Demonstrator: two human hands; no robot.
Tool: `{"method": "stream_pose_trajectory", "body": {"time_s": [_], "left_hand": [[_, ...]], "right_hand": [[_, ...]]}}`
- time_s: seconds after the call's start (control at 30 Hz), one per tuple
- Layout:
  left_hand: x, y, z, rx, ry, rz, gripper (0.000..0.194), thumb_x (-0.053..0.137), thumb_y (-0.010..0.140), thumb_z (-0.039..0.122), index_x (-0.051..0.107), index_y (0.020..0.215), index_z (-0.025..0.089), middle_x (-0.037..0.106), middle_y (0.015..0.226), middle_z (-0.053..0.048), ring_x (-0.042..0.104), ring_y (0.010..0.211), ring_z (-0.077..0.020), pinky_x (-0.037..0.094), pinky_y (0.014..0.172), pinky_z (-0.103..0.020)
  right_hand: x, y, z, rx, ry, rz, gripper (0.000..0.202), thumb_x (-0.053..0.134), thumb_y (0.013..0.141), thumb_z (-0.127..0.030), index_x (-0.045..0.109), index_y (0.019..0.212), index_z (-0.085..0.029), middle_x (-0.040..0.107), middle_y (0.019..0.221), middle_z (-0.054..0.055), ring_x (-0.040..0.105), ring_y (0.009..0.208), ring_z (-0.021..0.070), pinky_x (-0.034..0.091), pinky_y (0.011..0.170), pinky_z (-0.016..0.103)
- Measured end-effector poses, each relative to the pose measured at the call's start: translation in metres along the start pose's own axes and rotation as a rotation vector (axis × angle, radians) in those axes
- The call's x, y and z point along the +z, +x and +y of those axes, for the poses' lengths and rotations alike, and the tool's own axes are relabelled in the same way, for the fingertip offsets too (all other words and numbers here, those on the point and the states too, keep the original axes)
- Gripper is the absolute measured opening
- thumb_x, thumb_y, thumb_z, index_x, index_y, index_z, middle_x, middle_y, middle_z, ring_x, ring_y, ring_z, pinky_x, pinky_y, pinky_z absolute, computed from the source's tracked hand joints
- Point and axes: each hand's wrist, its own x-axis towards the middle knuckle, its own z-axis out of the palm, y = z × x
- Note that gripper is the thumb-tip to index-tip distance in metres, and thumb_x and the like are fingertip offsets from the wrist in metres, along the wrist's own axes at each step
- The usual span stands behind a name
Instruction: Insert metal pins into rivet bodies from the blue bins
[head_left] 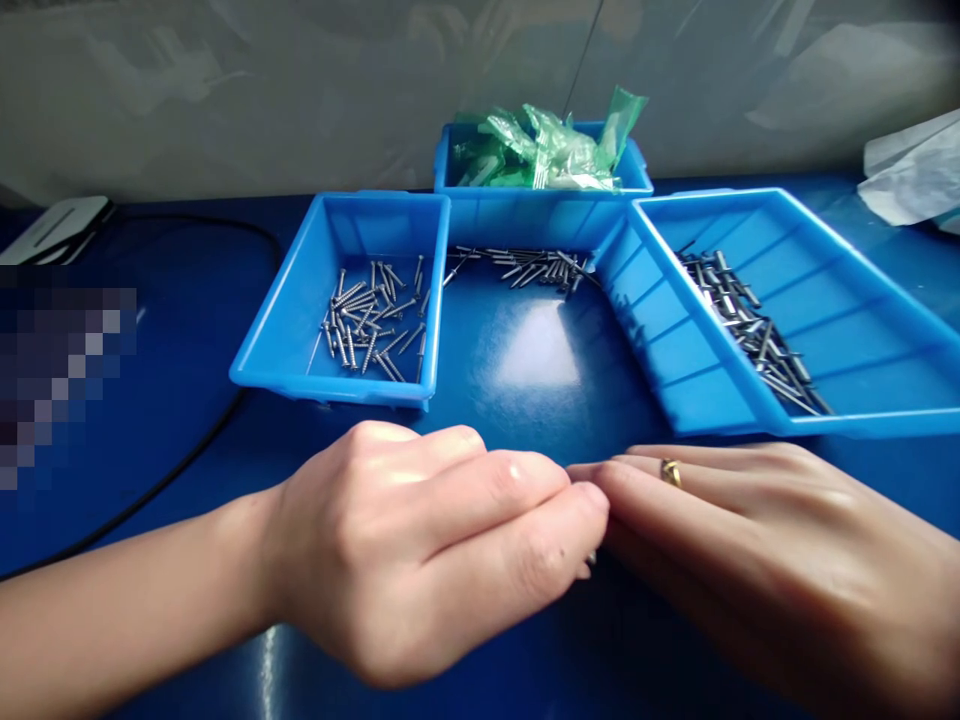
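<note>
My left hand (442,540) is closed, its back toward me and its fingers pressed together. A tiny metallic bit shows under its fingertips, too small to name. My right hand (757,530), with a gold ring (671,472), meets the left at the fingertips. Its fingers are bent and pressed together, and what lies inside them is hidden. Ahead of the left hand stands a blue bin (274,330) holding many screws (360,320). Past the right hand, another blue bin (862,330) holds blind rivets (750,315). More rivets (551,268) lie loose on the table between the bins.
At the back, a third blue bin (540,210) is heaped with green plastic packets (551,145). A black cable (202,435) curves over the blue table (517,400) at left, near a white device (60,225). Crumpled white plastic (911,170) lies at the far right.
</note>
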Motion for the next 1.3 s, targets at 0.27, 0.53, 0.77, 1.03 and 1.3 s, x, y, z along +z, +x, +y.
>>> {"method": "stream_pose_trajectory", "body": {"time_s": [0.27,0.53,0.77,1.03,1.3], "left_hand": [[0.001,0.001,-0.002,0.055,-0.008,-0.043,0.017,0.068,0.11,0.016,0.081,0.105,0.026,0.088,0.104,0.001,0.075,0.072,-0.0119,0.064,0.063,-0.025],[-0.005,0.005,-0.009,0.031,0.138,-0.197,0.034,0.051,0.122,0.009,0.074,0.099,0.02,0.073,0.076,0.005,0.063,0.06,-0.0123,0.051,0.058,-0.028],[-0.004,0.006,-0.011,0.069,0.2,-0.148,0.038,0.054,0.123,0.012,0.072,0.091,0.02,0.076,0.079,0.003,0.071,0.063,-0.0129,0.055,0.059,-0.027],[-0.003,0.005,-0.009,0.017,0.112,-0.134,0.035,0.053,0.119,0.009,0.076,0.093,0.014,0.077,0.078,-0.001,0.066,0.062,-0.0166,0.054,0.058,-0.033],[-0.002,0.007,-0.009,-0.012,0.103,-0.139,0.044,0.047,0.122,0.01,0.075,0.089,0.011,0.074,0.075,-0.002,0.067,0.061,-0.0177,0.052,0.057,-0.036]], "right_hand": [[0.004,0.002,0.004,0.005,0.035,-0.013,0.028,0.047,0.117,-0.003,0.057,0.105,-0.026,0.066,0.08,-0.004,0.06,0.058,0.0127,0.043,0.054,0.029],[-0.003,-0.003,0.006,-0.038,-0.022,-0.033,0.025,0.049,0.121,-0.01,0.065,0.108,-0.025,0.069,0.082,-0.002,0.061,0.064,0.0168,0.042,0.055,0.032],[0.002,-0.003,0.005,-0.016,-0.002,-0.039,0.037,0.035,0.126,-0.012,0.06,0.102,-0.026,0.062,0.077,-0.003,0.054,0.058,0.0158,0.041,0.054,0.031],[0.0,0.002,0.008,0.036,-0.072,0.037,0.033,0.042,0.122,-0.011,0.054,0.096,-0.026,0.064,0.075,-0.005,0.052,0.047,0.012,0.04,0.047,0.031],[0.001,0.005,0.009,0.015,-0.055,0.077,0.031,0.041,0.125,-0.012,0.051,0.1,-0.027,0.06,0.072,-0.007,0.052,0.045,0.0107,0.041,0.045,0.028]]}}
